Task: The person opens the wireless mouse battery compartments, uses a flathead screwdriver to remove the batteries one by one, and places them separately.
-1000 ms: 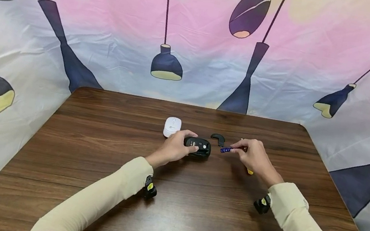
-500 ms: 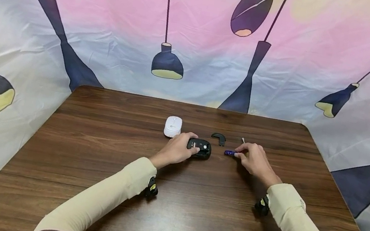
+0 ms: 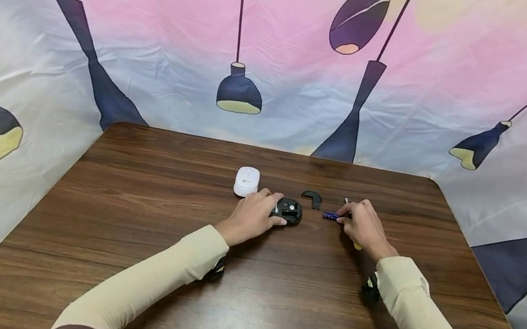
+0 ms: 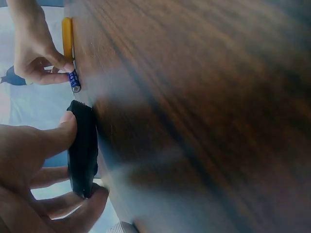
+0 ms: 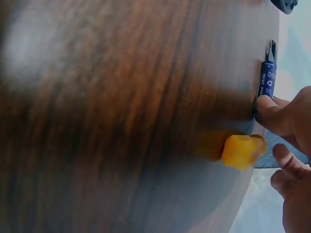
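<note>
My left hand [image 3: 252,214] holds a black computer mouse [image 3: 289,211], underside up with its battery bay uncovered. In the left wrist view the thumb presses one edge of the mouse [image 4: 83,145] and fingers curl at the other end. To the right, my right hand [image 3: 362,226] pinches a blue battery [image 3: 330,216] between thumb and finger, low at the tabletop. Its lettering shows on the battery [image 5: 267,80] in the right wrist view. Beneath the right hand lies a screwdriver with a yellow handle [image 3: 357,247], its middle hidden by the hand.
A black curved battery cover [image 3: 312,198] lies beyond the gap between the hands. Behind the left hand stands a white mouse [image 3: 247,181]. The brown wooden table [image 3: 180,168] ends at a printed cloth backdrop [image 3: 285,93].
My right hand has drawn the battery slightly right, away from the black mouse. My left hand has shifted its grip, the thumb moving from the mouse's underside to its near edge.
</note>
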Demonstrator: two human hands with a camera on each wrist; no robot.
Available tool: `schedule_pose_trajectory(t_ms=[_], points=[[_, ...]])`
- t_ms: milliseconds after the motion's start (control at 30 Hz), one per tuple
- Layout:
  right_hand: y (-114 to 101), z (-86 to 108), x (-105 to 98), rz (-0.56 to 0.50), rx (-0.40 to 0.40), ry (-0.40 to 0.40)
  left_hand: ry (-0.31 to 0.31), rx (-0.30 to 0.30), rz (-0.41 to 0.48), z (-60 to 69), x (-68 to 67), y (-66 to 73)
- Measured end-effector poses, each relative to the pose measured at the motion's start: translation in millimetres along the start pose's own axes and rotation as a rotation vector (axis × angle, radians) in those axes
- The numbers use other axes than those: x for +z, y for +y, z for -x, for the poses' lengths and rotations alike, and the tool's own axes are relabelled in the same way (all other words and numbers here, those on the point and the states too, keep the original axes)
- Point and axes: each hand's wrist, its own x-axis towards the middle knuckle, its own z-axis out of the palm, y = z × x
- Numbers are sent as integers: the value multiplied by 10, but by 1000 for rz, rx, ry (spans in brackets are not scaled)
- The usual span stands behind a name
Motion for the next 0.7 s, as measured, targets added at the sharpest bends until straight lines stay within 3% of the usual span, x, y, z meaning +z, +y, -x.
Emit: schedule_pose_trajectory(t_ms=[267,700], points=[[8,-36,40,30,20,4,28,108,-141,-52,14,-3],[26,-76,52,30,40,17,-50,53,-193,-154,-8,-17]])
